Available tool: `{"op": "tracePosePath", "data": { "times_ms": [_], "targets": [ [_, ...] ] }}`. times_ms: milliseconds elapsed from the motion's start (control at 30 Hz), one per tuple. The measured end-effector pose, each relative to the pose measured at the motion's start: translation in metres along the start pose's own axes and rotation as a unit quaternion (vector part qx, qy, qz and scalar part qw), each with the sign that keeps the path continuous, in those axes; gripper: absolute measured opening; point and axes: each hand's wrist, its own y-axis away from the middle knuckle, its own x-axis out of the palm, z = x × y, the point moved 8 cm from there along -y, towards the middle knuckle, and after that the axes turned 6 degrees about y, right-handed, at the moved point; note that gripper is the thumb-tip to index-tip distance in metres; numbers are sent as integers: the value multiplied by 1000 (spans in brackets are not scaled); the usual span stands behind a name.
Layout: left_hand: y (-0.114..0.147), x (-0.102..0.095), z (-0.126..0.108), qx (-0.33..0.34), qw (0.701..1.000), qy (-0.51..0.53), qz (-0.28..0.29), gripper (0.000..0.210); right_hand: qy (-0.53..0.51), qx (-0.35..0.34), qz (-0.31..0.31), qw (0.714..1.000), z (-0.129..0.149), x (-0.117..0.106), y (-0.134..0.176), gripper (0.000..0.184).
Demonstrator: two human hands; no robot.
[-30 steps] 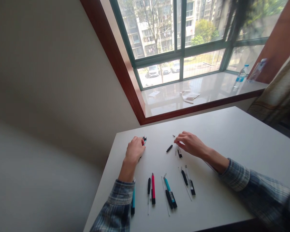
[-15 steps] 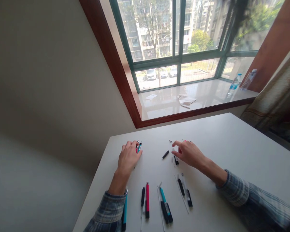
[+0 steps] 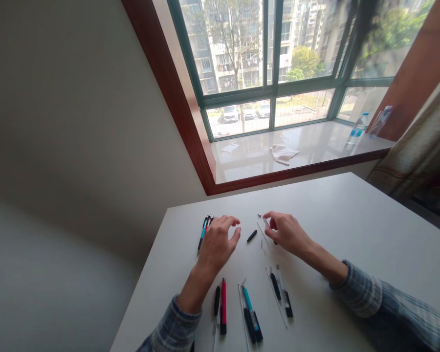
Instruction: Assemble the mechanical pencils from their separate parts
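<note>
My left hand [image 3: 218,247] is above the table, thumb and fingers apart with nothing between them. Just left of it lie several assembled pens [image 3: 203,233], partly covered by the hand. My right hand [image 3: 290,233] pinches a clear pen barrel [image 3: 266,222]; its black end shows below the fingers. Between the hands lies a black pen grip [image 3: 252,236]. A thin white refill [image 3: 262,231], a small metal pen tip [image 3: 259,215] and a tiny spring-like piece [image 3: 261,244] lie near the right fingertips.
Nearer me on the white table [image 3: 326,205] are sets of pen parts: a red barrel [image 3: 223,305], a blue barrel [image 3: 250,308], a black grip [image 3: 275,286] and a refill [image 3: 280,308]. Beyond the table, the windowsill [image 3: 242,164] holds a cloth [image 3: 284,154] and a bottle [image 3: 358,128].
My left hand has moved right, away from the assembled pens, uncovering more of them. My right fingers have closed on the clear barrel, uncovering the refill beside it.
</note>
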Motion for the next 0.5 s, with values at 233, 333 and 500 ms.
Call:
{"op": "tracePosePath", "data": {
  "times_ms": [233, 333, 500],
  "targets": [
    [2, 13, 3, -15, 994, 55, 92, 24, -26, -4, -15, 1000, 6, -6, 1, 16],
    [4, 18, 3, -20, 990, 73, 121, 28, -9, -12, -5, 1000, 5, 0, 0, 19],
    [7, 25, 3, -33, 983, 78, 163, 36, 36, -9, 46, 998, -8, 17, -2, 26]
  ]
}}
